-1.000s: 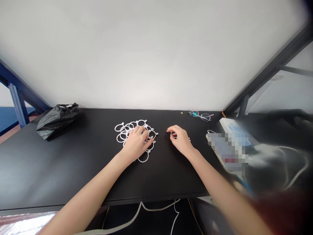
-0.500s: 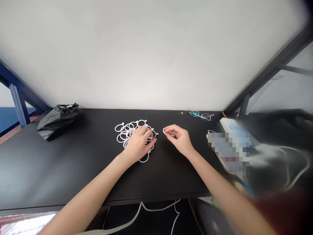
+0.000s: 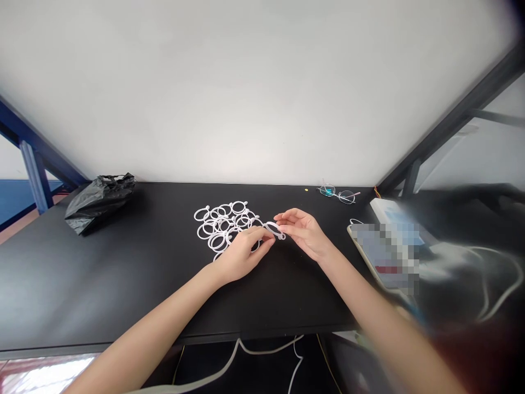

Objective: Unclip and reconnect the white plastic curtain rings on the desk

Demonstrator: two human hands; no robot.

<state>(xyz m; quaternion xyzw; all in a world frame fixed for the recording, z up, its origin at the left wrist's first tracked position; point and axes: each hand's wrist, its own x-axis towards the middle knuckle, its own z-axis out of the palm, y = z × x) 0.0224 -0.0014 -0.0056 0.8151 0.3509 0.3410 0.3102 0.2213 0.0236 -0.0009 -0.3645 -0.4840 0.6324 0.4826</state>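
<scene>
A white curtain ring (image 3: 274, 230) with a small eyelet is held up between my two hands. My right hand (image 3: 301, 232) pinches its right side between thumb and fingers. My left hand (image 3: 246, 251) has its thumb and fingertips closed at the ring's lower left edge. Left of and behind my left hand lies a loose pile of white curtain rings (image 3: 223, 224), several overlapping one another. My left hand and wrist hide part of the pile's near side.
The black table (image 3: 123, 284) meets a pale wall. A black plastic bag (image 3: 100, 202) lies at the far left, eyeglasses (image 3: 337, 193) at the back right. A phone-like device (image 3: 369, 257) and a white box (image 3: 385, 210) sit right. Pale cables (image 3: 205, 377) hang below the front edge.
My left hand has moved from the pile, right and towards me, to meet my right hand. A curtain ring now shows between them, and more of the pile is uncovered.
</scene>
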